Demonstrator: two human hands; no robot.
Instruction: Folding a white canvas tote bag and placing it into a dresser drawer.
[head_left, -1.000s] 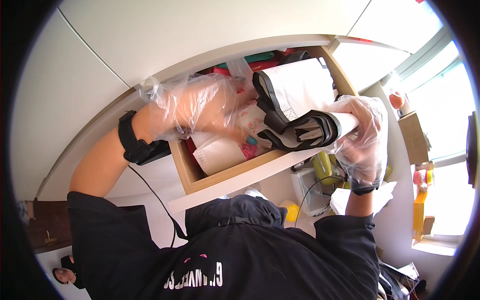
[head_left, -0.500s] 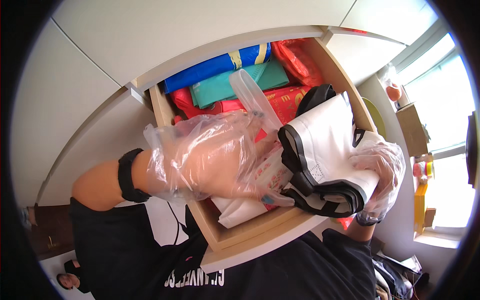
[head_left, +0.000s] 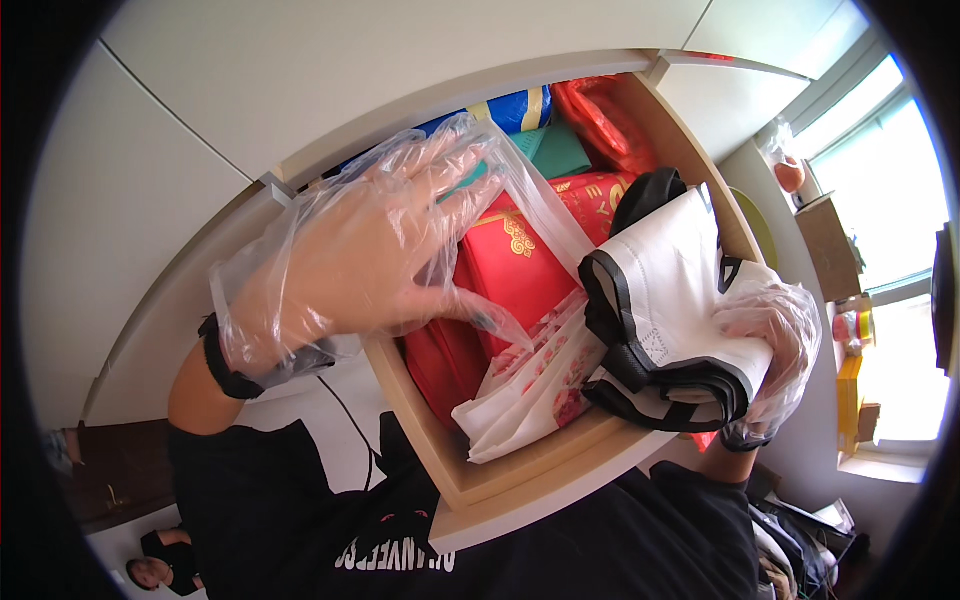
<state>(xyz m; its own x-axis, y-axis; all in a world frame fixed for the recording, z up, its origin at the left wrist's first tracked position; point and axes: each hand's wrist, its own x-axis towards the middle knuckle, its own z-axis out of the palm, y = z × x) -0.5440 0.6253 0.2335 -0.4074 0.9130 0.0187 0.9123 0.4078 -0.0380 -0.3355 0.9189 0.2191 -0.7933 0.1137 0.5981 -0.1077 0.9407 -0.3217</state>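
Observation:
My left hand [head_left: 360,250], in a loose clear plastic glove, hovers over the left side of an open wooden drawer [head_left: 450,490]. Its fingers are stretched out and the thumb stands apart, with nothing held. Beside the fingertips runs a translucent plastic strip [head_left: 545,205]. My right hand [head_left: 778,350], gloved the same way, grips a folded white bag with black trim [head_left: 665,265] at the drawer's right side. Under and between the hands lie a red bag with a gold ornament [head_left: 525,255] and a folded white item with red floral print [head_left: 520,395].
Farther back in the drawer are a blue roll [head_left: 520,108], a teal folded item [head_left: 562,152] and a crumpled red plastic bag [head_left: 605,125]. White cabinet fronts [head_left: 400,60] rise behind. To the right, a cardboard box [head_left: 828,255] stands by a bright window.
My left hand has lifted and moved back and to the left, its fingers spreading, uncovering the red bag. My right hand still holds the white bag, shifted slightly right.

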